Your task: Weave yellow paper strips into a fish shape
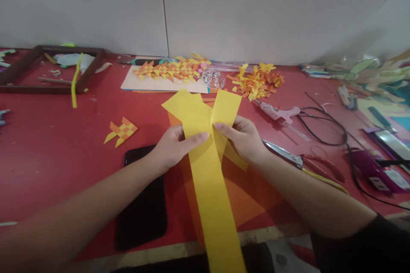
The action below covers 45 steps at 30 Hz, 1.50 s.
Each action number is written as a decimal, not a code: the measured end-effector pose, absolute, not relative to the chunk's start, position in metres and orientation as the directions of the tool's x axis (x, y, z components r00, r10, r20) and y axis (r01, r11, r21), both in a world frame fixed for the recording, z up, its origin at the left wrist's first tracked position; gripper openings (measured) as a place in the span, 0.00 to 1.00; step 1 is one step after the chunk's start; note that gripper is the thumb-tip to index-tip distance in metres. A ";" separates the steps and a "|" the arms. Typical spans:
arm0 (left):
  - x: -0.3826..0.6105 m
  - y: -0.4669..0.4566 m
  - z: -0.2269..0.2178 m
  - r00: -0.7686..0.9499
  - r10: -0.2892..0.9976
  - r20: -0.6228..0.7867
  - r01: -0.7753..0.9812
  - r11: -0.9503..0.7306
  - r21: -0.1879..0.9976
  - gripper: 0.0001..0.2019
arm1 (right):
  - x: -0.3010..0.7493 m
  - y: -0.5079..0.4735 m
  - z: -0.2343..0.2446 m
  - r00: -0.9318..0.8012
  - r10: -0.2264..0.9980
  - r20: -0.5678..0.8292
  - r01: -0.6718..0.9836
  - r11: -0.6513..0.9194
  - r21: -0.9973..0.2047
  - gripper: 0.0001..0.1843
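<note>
Red counter [48,145] across the whole view, cut off at both sides and along the near edge. On its far left, dark wooden frame [19,72], partly out of view.

At the centre, held just above the counter: yellow paper strips [208,179], crossed near the top, the longest running down out of the bottom edge. How the crossing is folded, hard to make out behind the fingers. Underneath, orange sheet [253,200], mostly covered by the strips and the right forearm. Left of it, black phone [144,217], its upper part hidden under the left wrist.

Left hand [173,147] clamped on the strips from the left, one finger laid flat across the long one. Right hand [245,136] pinching them from the right, thumb on top, the other fingers hidden behind the paper.

Farther back, heap of yellow and orange scraps [256,81]. Right of the hands, scissors [307,162], blades partly behind the right wrist, and a pink glue gun [278,114]. To the left, small woven fish [121,131].
</note>
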State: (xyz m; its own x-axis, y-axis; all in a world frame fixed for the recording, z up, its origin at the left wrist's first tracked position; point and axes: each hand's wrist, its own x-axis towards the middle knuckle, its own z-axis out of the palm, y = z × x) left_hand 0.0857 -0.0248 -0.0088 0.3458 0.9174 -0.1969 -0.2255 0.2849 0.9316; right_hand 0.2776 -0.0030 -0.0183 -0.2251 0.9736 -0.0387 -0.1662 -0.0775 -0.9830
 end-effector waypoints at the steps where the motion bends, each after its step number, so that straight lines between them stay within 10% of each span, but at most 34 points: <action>1: 0.085 -0.025 -0.008 0.343 0.917 -0.205 -0.199 0.284 0.938 0.16 | 0.278 -0.003 -0.019 -0.231 0.972 -0.041 -0.166 -0.081 -0.983 0.11; 45: 0.084 -0.023 -0.012 0.284 0.942 -0.179 -0.266 0.257 0.929 0.15 | 0.278 -0.010 -0.015 -0.413 0.903 -0.122 -0.145 -0.197 -0.970 0.14</action>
State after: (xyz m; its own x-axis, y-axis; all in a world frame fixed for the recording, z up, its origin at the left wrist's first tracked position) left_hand 0.0843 -0.0233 -0.0117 0.2841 0.9420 -0.1787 -0.2660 0.2565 0.9292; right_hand 0.2780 -0.0098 -0.0150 -0.4130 0.9025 -0.1220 -0.1446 -0.1973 -0.9696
